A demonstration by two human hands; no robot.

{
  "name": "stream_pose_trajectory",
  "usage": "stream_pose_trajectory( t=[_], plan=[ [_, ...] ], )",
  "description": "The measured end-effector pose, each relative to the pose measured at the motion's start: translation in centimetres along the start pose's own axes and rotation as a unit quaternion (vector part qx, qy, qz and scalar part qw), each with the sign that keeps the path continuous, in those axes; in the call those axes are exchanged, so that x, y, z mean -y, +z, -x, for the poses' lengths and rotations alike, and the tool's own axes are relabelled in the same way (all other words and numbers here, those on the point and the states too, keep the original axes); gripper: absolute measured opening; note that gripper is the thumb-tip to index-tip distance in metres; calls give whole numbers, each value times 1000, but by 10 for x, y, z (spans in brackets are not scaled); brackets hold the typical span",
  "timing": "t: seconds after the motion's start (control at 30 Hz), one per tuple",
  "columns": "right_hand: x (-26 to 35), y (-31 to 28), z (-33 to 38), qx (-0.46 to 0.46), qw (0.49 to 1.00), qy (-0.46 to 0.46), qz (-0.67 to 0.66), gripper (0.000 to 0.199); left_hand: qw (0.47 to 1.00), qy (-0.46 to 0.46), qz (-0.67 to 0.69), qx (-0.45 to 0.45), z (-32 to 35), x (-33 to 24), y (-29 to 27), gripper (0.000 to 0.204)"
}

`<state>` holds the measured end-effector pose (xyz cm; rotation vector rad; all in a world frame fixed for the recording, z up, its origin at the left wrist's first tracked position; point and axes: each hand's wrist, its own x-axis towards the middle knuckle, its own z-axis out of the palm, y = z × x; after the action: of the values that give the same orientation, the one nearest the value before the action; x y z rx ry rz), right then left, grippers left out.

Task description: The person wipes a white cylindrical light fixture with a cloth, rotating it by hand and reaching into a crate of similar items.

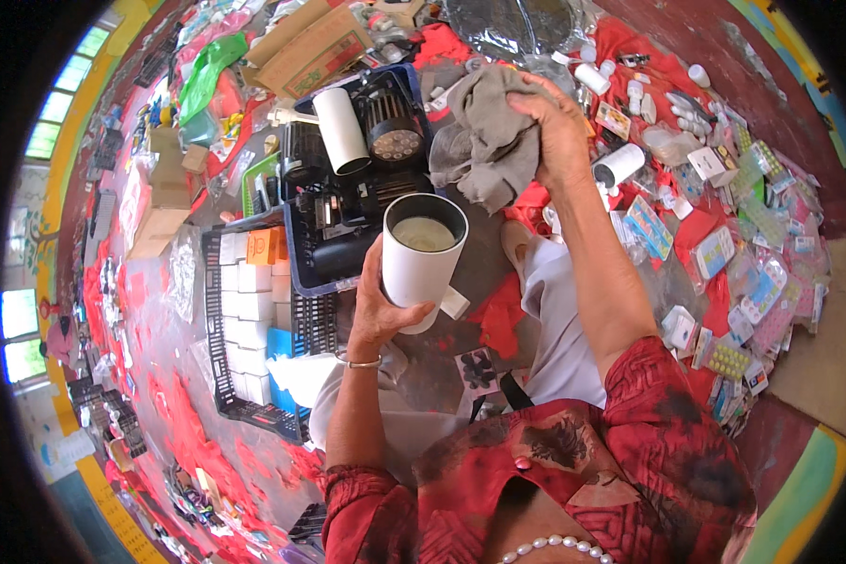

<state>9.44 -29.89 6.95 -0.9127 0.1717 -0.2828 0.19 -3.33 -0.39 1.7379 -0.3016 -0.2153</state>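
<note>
The left hand [378, 305] is wrapped around the lower body of a white cylindrical lamp housing with a black inner rim and a pale round lens [423, 256], holding it upright with the open mouth facing up toward the camera; the thumb lies along its near side and the fingers curl behind. The right hand [556, 127] is closed on a crumpled grey cloth [487, 141], which hangs in folds to the left of and below that hand, above and just to the right of the housing's mouth, apart from it.

Directly beyond the left hand sits a dark blue plastic crate [296, 249] packed with black lamp bodies and another white cylinder [340, 130]; its near edge lies close to the held housing. Left of that hand, a black mesh basket [218, 357] holds small white boxes. Right of the right forearm, the red floor covering [714, 310] is crowded with small packets and white fittings. Open room is mostly between the two hands and down toward the lap.
</note>
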Motion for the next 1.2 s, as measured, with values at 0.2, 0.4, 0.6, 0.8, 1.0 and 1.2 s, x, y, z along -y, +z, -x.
stream_pose_trajectory(
  t=[0.2, 0.4, 0.6, 0.8, 1.0, 1.2],
  plan=[
    [17, 22, 50, 319, 860, -106, 384, 21, 998, -33, 48, 5, 4, -10, 0, 94],
    [-7, 32, 54, 341, 683, -165, 624, 16, 997, -41, -42, 43, 9, -14, 1, 97],
    [-17, 13, 51, 468, 704, -71, 530, 27, 991, 11, -130, 21, 6, -11, 0, 89],
    [-38, -7, 60, 395, 746, -29, 535, 46, 959, 20, -283, 11, -5, -14, 5, 87],
    [-57, 1, 75, 308, 746, -31, 590, 39, 944, 28, -328, 19, 3, -10, 11, 91],
    [-61, 0, 70, 286, 804, 20, 521, 26, 949, -19, -315, 17, 1, -19, 3, 99]
  ],
)
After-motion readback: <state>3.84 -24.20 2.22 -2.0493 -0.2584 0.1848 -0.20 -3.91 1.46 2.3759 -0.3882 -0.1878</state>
